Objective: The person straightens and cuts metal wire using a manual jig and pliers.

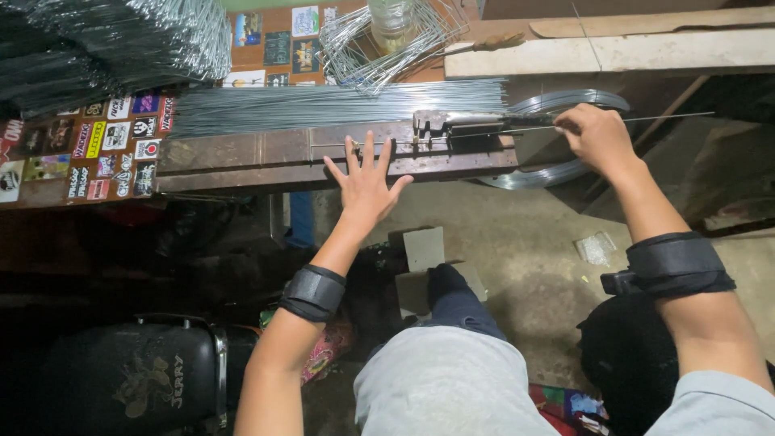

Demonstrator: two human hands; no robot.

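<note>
A: What can't you make out?

B: The lower left is nearly black; only a dark case with a metal rim shows there. The right hand is closed on a thin wire, with its fingertips hidden on the far side. Whether that wire is the same one lying along the jig I cannot tell; the hand covers the join. The wire coil is half hidden behind the jig and the right forearm. The bottle is cut off by the top edge.

A: And the left hand?

B: Fingers spread wide, gripping nothing. The fingertips rest on the jig's near edge, close to the wire that runs along it.

A: Edges and room?

B: The jig is a long rusty metal bar along the bench front. The lever tool sits on top of it, between the two hands. Below the bench there is open concrete floor between the forearms. The person's knee fills the bottom middle.

A: Counts?

B: Two hands, two black wrist straps, one lever tool, one coil. One flat bundle of straight rods lies behind the jig, too many to count. A heap of bent wire frames sits at the top left, another around the bottle. Stickers cover the board on the left.
</note>
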